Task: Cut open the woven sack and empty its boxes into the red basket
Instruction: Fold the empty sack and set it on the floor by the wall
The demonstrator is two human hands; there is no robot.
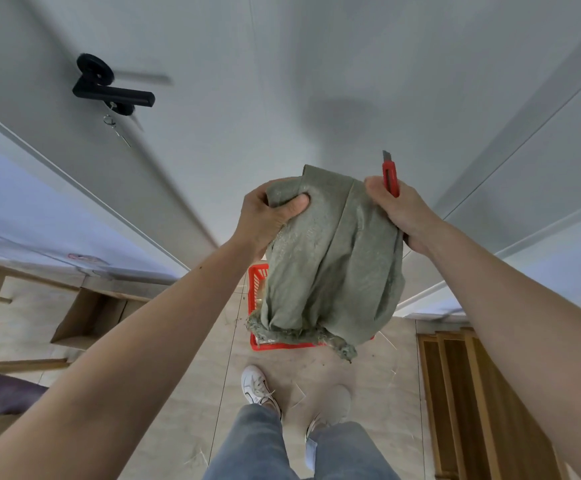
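Observation:
I hold a grey-green woven sack (334, 258) upside down in front of me, its frayed cut mouth hanging low. My left hand (268, 213) grips the sack's upper left corner. My right hand (396, 209) grips the upper right corner together with a red utility knife (390, 174), blade end pointing up. Under the sack stands the red basket (257, 282) on the floor, mostly hidden by the sack. No boxes show.
A white door with a black handle (112, 88) and hanging keys faces me. An open cardboard box (88, 317) and wooden furniture lie at left, a wooden slatted piece (462, 393) at right. My feet (257, 386) stand on beige tiles strewn with loose fibres.

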